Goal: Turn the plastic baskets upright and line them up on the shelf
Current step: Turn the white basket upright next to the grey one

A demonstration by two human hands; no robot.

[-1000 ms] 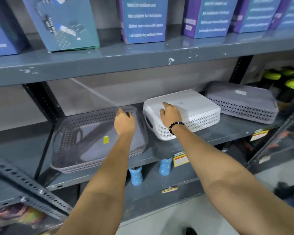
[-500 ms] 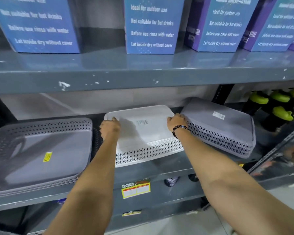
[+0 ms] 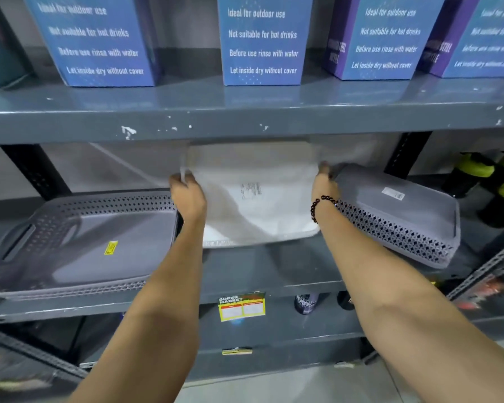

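Half a second ago the white basket (image 3: 253, 196) lay flat, bottom up, on the shelf (image 3: 274, 269); now we see its far edge lifted and its underside tilted toward us, blurred by motion, while the near edge stays low by the shelf. Our left hand (image 3: 188, 194) has moved up with it and is closed over its left edge, and our right hand (image 3: 325, 186), with a dark bead bracelet (image 3: 317, 206) at the wrist, is closed over its right edge.

We count three baskets on this shelf. The grey basket on the left (image 3: 79, 242) sits upright with a yellow sticker inside, just beside the white one. The grey basket on the right (image 3: 399, 210) lies bottom up, unchanged. Above, on the upper shelf (image 3: 245, 120), we count four blue and purple boxes (image 3: 262, 39) with printed text. At far right stand dark bottles with green caps (image 3: 492, 181).
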